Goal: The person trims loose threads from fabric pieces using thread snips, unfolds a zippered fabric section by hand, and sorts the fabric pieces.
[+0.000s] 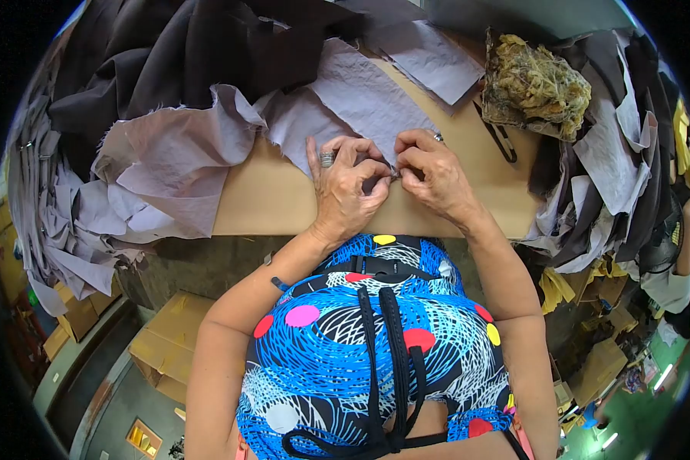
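A pale lilac-grey fabric piece [372,96] with frayed edges lies on the tan tabletop, its near end running under my fingers. My left hand [348,181] is closed, thumb and index finger pinching the near tip of this fabric. Right beside it, my right hand [435,175] is also closed, its thumb and fingers pinched at the same spot. The fingertips almost meet, and a small dark bit shows between them, too small to name. To the left spreads another lilac-grey fabric piece [172,157], apart from my hands.
Dark brown cloth [184,57] is heaped at the back left. A clump of yellowish, stringy material [544,80] sits at the back right, near a slim black tool [498,132]. More fabric pieces [609,165] hang over the right edge. A cardboard box [172,333] stands below left.
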Demonstrator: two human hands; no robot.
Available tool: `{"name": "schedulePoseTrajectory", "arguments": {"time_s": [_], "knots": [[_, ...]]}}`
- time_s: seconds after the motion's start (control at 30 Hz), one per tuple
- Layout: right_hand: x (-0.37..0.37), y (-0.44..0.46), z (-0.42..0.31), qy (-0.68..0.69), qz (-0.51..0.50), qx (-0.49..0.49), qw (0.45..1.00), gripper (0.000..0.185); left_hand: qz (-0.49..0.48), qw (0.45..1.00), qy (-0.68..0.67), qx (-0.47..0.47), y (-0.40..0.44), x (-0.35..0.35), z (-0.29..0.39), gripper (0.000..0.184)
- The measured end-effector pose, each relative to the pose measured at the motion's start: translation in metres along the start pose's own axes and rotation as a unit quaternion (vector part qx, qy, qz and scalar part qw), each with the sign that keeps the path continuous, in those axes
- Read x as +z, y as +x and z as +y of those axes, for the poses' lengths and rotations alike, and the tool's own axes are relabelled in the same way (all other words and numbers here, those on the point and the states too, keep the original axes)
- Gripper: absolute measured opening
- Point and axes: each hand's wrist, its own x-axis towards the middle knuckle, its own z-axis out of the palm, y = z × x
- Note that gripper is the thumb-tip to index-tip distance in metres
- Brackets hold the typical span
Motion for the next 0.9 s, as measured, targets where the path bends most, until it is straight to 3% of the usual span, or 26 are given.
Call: {"name": "schedulePoseTrajectory", "arguments": {"time_s": [0.3,0.4,0.6,0.9], "knots": [[0.000,0.000,-0.009,0.041,0.000,0.042,0.998,0.009,0.000,1.000,-0.007,-0.006,0.000,-0.001,0.000,0.009],[0.006,0.001,-0.003,-0.023,0.025,-0.003,0.999,0.009,0.004,1.000,-0.006,-0.005,0.000,0.000,0.000,0.010],[0.010,0.002,-0.006,-0.022,0.028,0.033,0.999,0.010,0.003,1.000,-0.019,-0.007,-0.001,-0.001,0.000,0.011],[0.015,0.005,-0.009,-0.114,0.037,0.010,0.993,0.009,0.010,1.000,-0.026,0.001,-0.001,-0.001,0.000,0.010]]}}
